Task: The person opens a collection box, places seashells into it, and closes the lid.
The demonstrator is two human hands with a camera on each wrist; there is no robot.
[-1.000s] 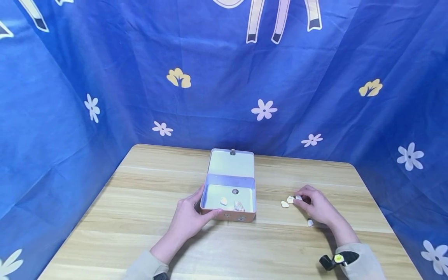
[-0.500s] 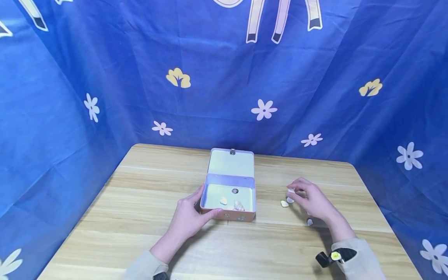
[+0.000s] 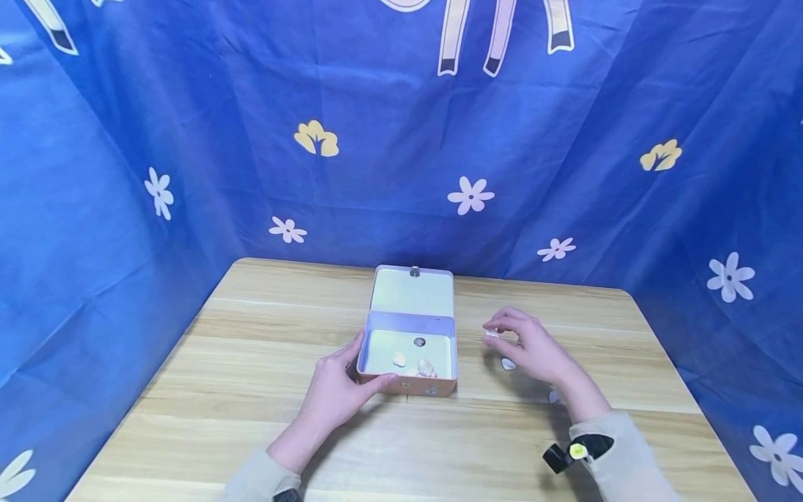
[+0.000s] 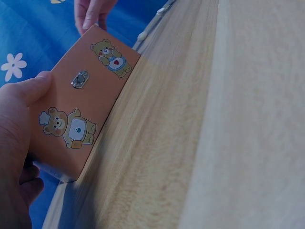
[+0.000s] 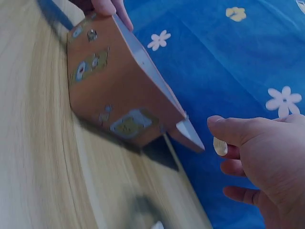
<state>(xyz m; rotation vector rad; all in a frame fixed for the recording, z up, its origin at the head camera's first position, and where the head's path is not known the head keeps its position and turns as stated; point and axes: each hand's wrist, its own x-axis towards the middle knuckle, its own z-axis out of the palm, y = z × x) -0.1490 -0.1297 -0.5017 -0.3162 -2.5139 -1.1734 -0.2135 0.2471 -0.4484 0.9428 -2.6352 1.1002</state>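
Observation:
An orange tin box (image 3: 410, 385) with bear pictures on its sides stands on the table, lid (image 3: 412, 293) tipped back. Inside lie a pale seashell (image 3: 399, 360), a ridged seashell (image 3: 426, 368) and a small dark round piece (image 3: 419, 342). My left hand (image 3: 335, 383) grips the box's front left corner, thumb over the front rim; in the left wrist view the thumb is near the clasp (image 4: 80, 79). To the right of the box, my right hand (image 3: 530, 348) is raised above the table. Its thumb and fingers pinch a small pale seashell (image 5: 220, 146).
Two pale seashells, one nearer (image 3: 508, 364) and one farther right (image 3: 554, 396), lie on the wooden table (image 3: 251, 432) below the right hand and forearm. A blue patterned cloth (image 3: 376, 174) hangs close behind the table and along both sides.
My right hand has lifted a pale seashell off the table and moved left toward the box. The left hand and the box stay in place.

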